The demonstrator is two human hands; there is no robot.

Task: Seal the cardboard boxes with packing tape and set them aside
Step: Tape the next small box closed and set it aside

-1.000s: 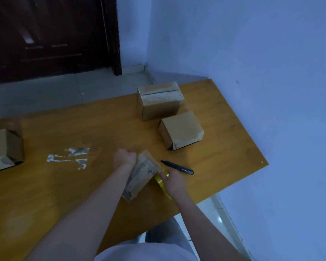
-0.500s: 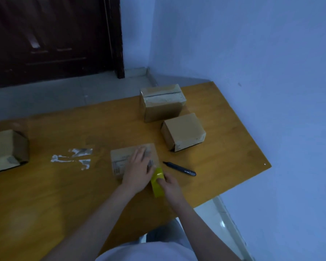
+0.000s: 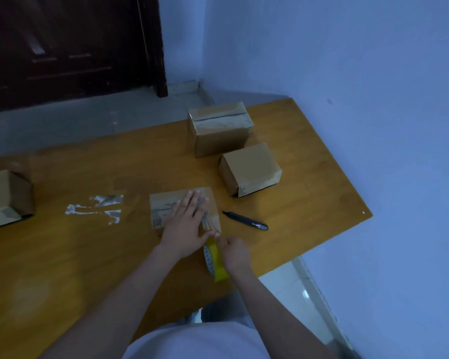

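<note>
Left grip (image 3: pixel 186 225) lies released and flat, fingers straight and spread, pressing down on the top of the small flat cardboard box (image 3: pixel 166 207) near the front of the wooden surface (image 3: pixel 62 255). Right grip (image 3: pixel 235 251) is grasping the yellow tape roll (image 3: pixel 214 257), which stands on edge just beside the box's near right corner, directly between the two wrists. A strip of clear tape seems to run from the roll up onto the box under the left palm, though the dim light makes its edges hard to follow.

Much of the box top is covered by the left palm. A printed label shows on it, to either side of the fingers, but the writing is too blurred to read. Pale print on the roll's inner core is likewise illegible.

Two more boxes stand farther back to the right: a taller taped box (image 3: pixel 219 128) and, just in front of it, a plain smaller box (image 3: pixel 250 168) with a small dark mark low on its near corner, unreadable. A fourth box (image 3: pixel 7 199) is cut off by the left edge. A black pen-like tool (image 3: pixel 245 221) lies right of the flat box, apart from it. Torn tape scraps (image 3: pixel 96 208) stick to the surface at left.
</note>
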